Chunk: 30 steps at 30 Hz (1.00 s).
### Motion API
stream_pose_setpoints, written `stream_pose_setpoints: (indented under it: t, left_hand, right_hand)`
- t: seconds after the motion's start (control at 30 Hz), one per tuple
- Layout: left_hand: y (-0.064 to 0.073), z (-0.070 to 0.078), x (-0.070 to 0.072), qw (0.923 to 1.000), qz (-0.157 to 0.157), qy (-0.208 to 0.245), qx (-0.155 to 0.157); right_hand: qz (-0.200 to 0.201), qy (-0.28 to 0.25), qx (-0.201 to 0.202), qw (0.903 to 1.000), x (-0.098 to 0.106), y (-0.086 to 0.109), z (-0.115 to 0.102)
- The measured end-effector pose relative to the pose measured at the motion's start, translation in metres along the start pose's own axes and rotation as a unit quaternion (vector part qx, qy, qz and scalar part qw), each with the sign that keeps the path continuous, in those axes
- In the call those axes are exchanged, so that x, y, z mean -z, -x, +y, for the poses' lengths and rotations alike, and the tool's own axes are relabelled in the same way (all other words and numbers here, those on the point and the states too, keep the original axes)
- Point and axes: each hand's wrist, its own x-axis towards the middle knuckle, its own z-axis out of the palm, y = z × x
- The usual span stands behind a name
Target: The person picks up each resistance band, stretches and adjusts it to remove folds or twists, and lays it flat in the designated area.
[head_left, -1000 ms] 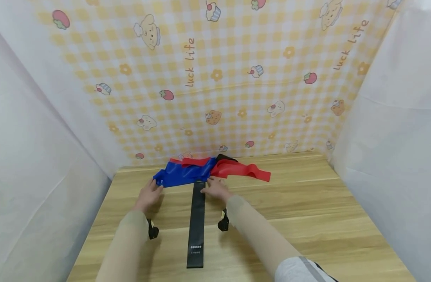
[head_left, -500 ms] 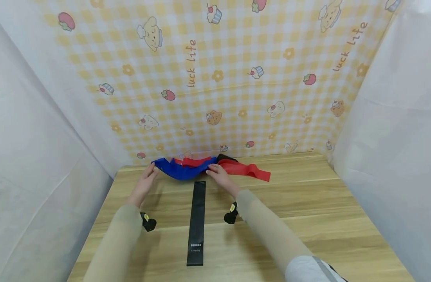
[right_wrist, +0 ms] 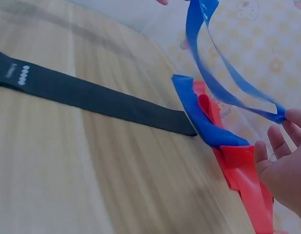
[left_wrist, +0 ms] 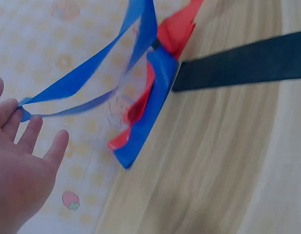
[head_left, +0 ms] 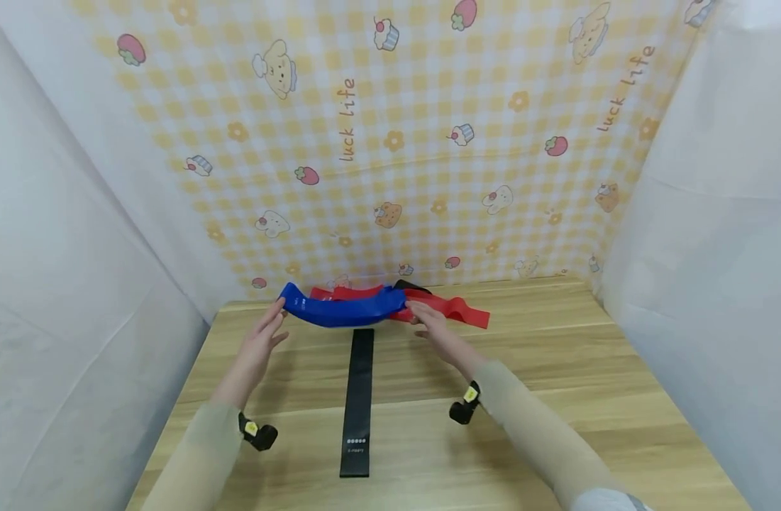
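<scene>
Beneath the fingers (left_wrist: 57,148) spreads a pale wood-grain desk (head_left: 556,397). Beyond them rises a yellow-and-white checked cloth (head_left: 422,177), printed with strawberries, cupcakes, flowers, cartoon animals and the words "luck life". A creased white sheet (head_left: 64,284) closes the space left of the fingers, another white panel (head_left: 709,248) the right. Soft light leaves faint shadows below them.

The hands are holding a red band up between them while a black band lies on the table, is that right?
Not quite: it's a blue band held up, not red, as the head view shows. The black band does lie on the table.
</scene>
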Motion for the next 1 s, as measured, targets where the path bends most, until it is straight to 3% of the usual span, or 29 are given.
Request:
stream_pose_setpoints:
  t: [0.27,0.5,0.63,0.73,0.9,1.0]
  left_hand:
    - [0.048,-0.007,-0.019,0.9989,-0.012,0.046,-0.006]
    - [0.081,-0.034,-0.03,0.9985,-0.006,0.049,0.023]
    - [0.094,-0.054,-0.03,0.9972,0.01,0.051,0.053]
    - [0.1,-0.066,-0.03,0.9957,0.04,0.05,0.066]
    - [0.105,-0.077,-0.03,0.9919,0.078,0.025,0.097]
    - [0.107,-0.081,-0.029,0.9865,0.093,0.006,0.135]
  right_hand:
    - [-0.044,-0.017,-0.035,0.9983,0.033,0.05,0.01]
    - [-0.077,-0.024,-0.039,0.996,0.046,0.088,0.036]
    - [-0.095,-0.04,-0.044,0.9937,0.044,0.1,0.051]
    - [-0.111,-0.058,-0.057,0.9904,0.043,0.106,0.059]
    - [-0.137,-0.04,-0.074,0.987,0.043,0.112,0.068]
    - [-0.141,-0.032,-0.089,0.9855,0.042,0.114,0.07]
